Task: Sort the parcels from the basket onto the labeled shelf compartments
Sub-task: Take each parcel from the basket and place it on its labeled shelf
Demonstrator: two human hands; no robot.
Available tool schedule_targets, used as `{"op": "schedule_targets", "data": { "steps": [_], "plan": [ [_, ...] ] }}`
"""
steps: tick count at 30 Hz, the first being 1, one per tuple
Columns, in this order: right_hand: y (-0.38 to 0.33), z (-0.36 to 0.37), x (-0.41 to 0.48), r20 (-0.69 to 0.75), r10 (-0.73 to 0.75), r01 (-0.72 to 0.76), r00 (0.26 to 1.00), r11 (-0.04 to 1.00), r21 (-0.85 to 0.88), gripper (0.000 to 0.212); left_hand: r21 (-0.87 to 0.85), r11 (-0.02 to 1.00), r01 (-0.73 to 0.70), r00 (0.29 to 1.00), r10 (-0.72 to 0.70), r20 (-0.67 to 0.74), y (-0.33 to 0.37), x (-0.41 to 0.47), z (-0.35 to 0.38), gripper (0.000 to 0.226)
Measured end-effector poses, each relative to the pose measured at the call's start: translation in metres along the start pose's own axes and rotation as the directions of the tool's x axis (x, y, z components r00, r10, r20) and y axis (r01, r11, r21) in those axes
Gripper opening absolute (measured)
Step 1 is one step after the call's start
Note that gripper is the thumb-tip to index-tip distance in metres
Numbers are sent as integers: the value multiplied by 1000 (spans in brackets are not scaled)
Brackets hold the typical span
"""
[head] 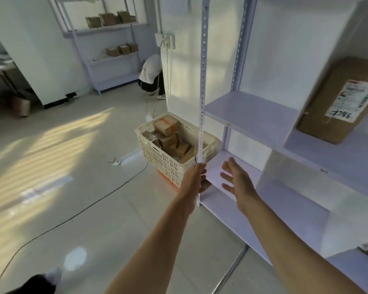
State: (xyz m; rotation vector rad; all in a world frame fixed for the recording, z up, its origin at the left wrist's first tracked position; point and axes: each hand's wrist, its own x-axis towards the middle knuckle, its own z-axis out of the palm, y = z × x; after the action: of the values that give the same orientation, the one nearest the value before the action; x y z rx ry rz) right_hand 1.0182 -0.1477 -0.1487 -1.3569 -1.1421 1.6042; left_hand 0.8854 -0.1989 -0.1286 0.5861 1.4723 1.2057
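Note:
A cream plastic basket (157,158) stands on the floor beside the white shelf unit (251,111), holding several brown cardboard parcels (167,127). One large brown parcel (336,100) with a white label marked in handwriting lies in an upper right shelf compartment. My left hand (197,175) reaches toward the basket and is partly hidden behind the shelf's front upright. My right hand (235,177) hovers with straight fingers over a lower shelf board, holding nothing.
A black cable (89,206) runs across the tiled floor. A person (151,75) crouches by a second shelf (113,66) with parcels at the back. An orange crate (168,180) sits under the basket. My shoe (53,276) shows at bottom left.

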Motion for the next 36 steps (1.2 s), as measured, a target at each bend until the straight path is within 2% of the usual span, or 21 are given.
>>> {"op": "schedule_targets", "data": {
  "steps": [1, 5, 10, 13, 16, 19, 26, 28, 31, 36],
  "plan": [
    [0, 12, 10, 6, 8, -8, 1000, 1000, 1, 54, 4, 1000, 2, 1000, -2, -10, 3, 8, -10, 13],
    [-4, 54, 54, 33, 41, -41, 999, 999, 5, 40, 60, 998, 32, 999, -31, -20, 13, 56, -46, 22],
    [-3, 105, 142, 50, 63, -62, 997, 998, -30, 55, 109, 992, 67, 996, -61, -58, 29, 138, -87, 12],
    [-11, 137, 197, 59, 93, -91, 994, 995, -29, 52, 141, 986, 89, 993, -76, -94, 45, 195, -111, 11],
    [-24, 164, 241, 88, 130, -127, 988, 991, -35, 52, 158, 979, 125, 987, -106, -123, 64, 245, -135, 33],
    [-33, 189, 285, 83, 154, -150, 985, 988, -44, 53, 161, 978, 134, 982, -110, -151, 81, 289, -157, 40],
    [-39, 245, 373, 92, 209, -201, 974, 976, -89, 58, 170, 973, 154, 976, -123, -178, 104, 387, -208, 39],
    [-36, 262, 400, 86, 225, -217, 971, 972, -90, 60, 178, 970, 168, 976, -138, -166, 111, 419, -225, 31],
    [-28, 294, 443, 53, 255, -250, 966, 964, -91, 63, 198, 961, 191, 977, -166, -135, 124, 469, -254, 15],
    [-16, 355, 505, -23, 336, -337, 942, 940, -62, 62, 227, 935, 271, 962, -254, -99, 143, 561, -313, 18]
  ]
}}
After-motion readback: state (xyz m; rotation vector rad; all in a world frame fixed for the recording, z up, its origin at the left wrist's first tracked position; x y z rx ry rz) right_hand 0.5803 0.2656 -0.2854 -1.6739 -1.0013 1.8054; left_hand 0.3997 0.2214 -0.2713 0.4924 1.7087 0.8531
